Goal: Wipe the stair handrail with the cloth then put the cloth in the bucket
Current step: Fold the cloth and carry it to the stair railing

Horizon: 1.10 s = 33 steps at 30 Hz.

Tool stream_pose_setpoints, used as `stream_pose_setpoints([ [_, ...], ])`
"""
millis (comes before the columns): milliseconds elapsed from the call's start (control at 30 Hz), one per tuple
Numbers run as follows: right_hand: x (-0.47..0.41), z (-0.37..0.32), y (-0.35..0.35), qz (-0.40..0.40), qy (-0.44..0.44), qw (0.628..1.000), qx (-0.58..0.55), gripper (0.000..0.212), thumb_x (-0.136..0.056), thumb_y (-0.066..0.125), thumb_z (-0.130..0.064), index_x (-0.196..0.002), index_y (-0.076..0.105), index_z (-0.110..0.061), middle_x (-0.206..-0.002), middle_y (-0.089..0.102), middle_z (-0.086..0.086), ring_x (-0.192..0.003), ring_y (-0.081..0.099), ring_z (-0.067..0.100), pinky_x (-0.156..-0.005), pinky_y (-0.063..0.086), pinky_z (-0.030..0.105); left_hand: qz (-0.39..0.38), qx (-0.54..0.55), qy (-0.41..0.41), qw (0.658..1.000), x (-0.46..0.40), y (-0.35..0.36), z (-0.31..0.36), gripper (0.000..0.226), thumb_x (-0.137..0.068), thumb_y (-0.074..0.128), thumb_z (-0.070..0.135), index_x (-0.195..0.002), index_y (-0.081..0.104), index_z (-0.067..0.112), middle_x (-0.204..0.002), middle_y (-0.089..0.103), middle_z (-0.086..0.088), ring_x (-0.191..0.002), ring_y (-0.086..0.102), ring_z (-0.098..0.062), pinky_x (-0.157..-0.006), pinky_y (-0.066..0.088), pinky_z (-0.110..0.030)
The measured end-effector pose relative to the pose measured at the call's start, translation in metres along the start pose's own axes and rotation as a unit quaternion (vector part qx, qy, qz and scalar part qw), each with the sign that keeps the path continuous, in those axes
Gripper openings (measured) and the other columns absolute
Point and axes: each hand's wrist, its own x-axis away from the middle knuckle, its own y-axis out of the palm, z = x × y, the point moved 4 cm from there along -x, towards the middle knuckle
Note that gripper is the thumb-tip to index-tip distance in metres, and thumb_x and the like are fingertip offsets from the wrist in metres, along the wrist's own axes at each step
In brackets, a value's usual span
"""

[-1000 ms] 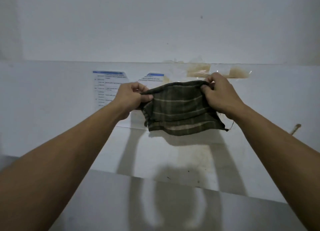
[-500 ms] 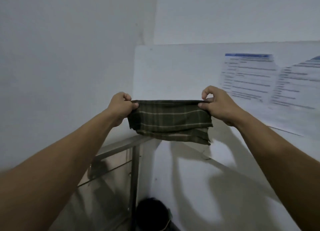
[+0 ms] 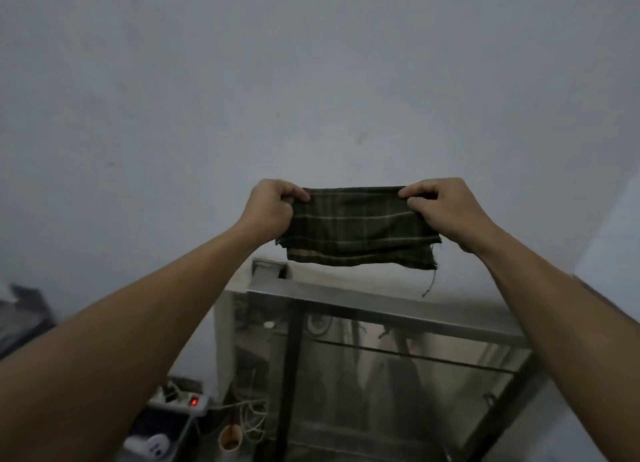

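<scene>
Above the grey metal stair handrail [image 3: 381,305] that has swung into view, your left hand [image 3: 268,210] and right hand [image 3: 446,208] pinch the folded dark green plaid cloth [image 3: 356,226] taut, wiping unstarted, no bucket visible.

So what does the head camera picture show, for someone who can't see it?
Two bare hands, left hand and right hand, hold a folded dark green plaid cloth stretched between them against a grey wall, above a metal handrail.

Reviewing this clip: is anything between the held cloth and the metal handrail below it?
Nothing visible. The cloth hangs folded between the left hand and right hand, in open air above the handrail, not touching it. No bucket is visible in this view.
</scene>
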Motion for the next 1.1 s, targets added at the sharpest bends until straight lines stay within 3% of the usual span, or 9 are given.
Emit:
stream_pose_setpoints([
  [100, -0.036, -0.033, 0.070, -0.049, -0.106, 0.993, -0.005, 0.028, -0.081, 0.073, -0.018, -0.108, 0.070, -0.013, -0.106, 0.067, 0.001, -0.098, 0.060, 0.015, -0.093, 0.051, 0.033, 0.092, -0.071, -0.011, 0.993, 0.009, -0.052, -0.034, 0.020, -0.093, 0.054, 0.004, -0.108, 0.066, 0.011, -0.115, 0.057, -0.004, -0.101, 0.053, -0.019, -0.074, 0.050, -0.021],
  [167, -0.051, -0.061, 0.115, -0.075, -0.172, 0.982, -0.012, 0.034, -0.078, 0.075, -0.017, -0.112, 0.069, -0.013, -0.111, 0.066, 0.005, -0.097, 0.056, 0.013, -0.088, 0.045, 0.025, 0.140, -0.130, -0.025, 0.981, 0.026, -0.088, -0.051, 0.029, -0.086, 0.066, 0.007, -0.114, 0.064, 0.011, -0.113, 0.054, -0.001, -0.100, 0.051, -0.016, -0.082, 0.049, -0.023],
  [267, -0.053, -0.107, 0.181, -0.117, -0.250, 0.961, -0.020, 0.041, -0.081, 0.073, -0.016, -0.122, 0.064, -0.013, -0.116, 0.059, 0.010, -0.100, 0.052, 0.017, -0.087, 0.037, 0.021, 0.186, -0.203, -0.067, 0.959, 0.064, -0.140, -0.072, 0.044, -0.084, 0.068, 0.004, -0.127, 0.058, 0.010, -0.112, 0.048, 0.002, -0.101, 0.047, -0.013, -0.091, 0.045, -0.023],
  [367, -0.038, -0.156, 0.242, -0.171, -0.316, 0.932, -0.056, 0.045, -0.083, 0.071, -0.015, -0.127, 0.061, -0.012, -0.122, 0.054, 0.014, -0.113, 0.052, 0.029, -0.098, 0.039, 0.028, 0.225, -0.261, -0.120, 0.931, 0.108, -0.194, -0.088, 0.052, -0.085, 0.066, 0.002, -0.135, 0.052, 0.010, -0.112, 0.044, 0.003, -0.104, 0.044, -0.012, -0.096, 0.039, -0.022],
  [500, 0.001, -0.231, 0.307, -0.236, -0.399, 0.882, -0.087, 0.046, -0.086, 0.067, -0.016, -0.131, 0.056, -0.009, -0.122, 0.049, 0.016, -0.115, 0.050, 0.032, -0.105, 0.040, 0.037, 0.289, -0.291, -0.188, 0.892, 0.173, -0.264, -0.102, 0.059, -0.084, 0.065, -0.002, -0.139, 0.047, 0.010, -0.113, 0.041, 0.005, -0.107, 0.043, -0.011, -0.102, 0.040, -0.025],
  [633, 0.050, -0.308, 0.362, -0.284, -0.481, 0.822, -0.109, 0.049, -0.088, 0.064, -0.013, -0.135, 0.051, -0.006, -0.122, 0.045, 0.016, -0.115, 0.049, 0.033, -0.108, 0.040, 0.040, 0.329, -0.341, -0.246, 0.845, 0.235, -0.332, -0.112, 0.061, -0.085, 0.065, -0.002, -0.141, 0.044, 0.011, -0.113, 0.038, 0.005, -0.106, 0.039, -0.010, -0.098, 0.033, -0.018],
  [867, 0.138, -0.458, 0.457, -0.335, -0.577, 0.732, -0.135, 0.056, -0.084, 0.068, -0.008, -0.137, 0.048, -0.007, -0.127, 0.042, 0.016, -0.116, 0.049, 0.034, -0.104, 0.037, 0.031, 0.368, -0.410, -0.319, 0.771, 0.337, -0.476, -0.127, 0.070, -0.081, 0.072, 0.005, -0.144, 0.041, 0.012, -0.120, 0.040, -0.004, -0.114, 0.043, -0.019, -0.107, 0.031, -0.023],
  [1100, 0.192, -0.631, 0.506, -0.361, -0.606, 0.693, -0.146, 0.060, -0.086, 0.065, -0.010, -0.141, 0.041, -0.009, -0.133, 0.037, 0.017, -0.120, 0.046, 0.035, -0.108, 0.037, 0.037, 0.395, -0.420, -0.355, 0.736, 0.385, -0.639, -0.109, 0.076, -0.079, 0.075, 0.009, -0.145, 0.038, 0.016, -0.115, 0.036, 0.004, -0.112, 0.042, -0.016, -0.108, 0.037, -0.030],
])
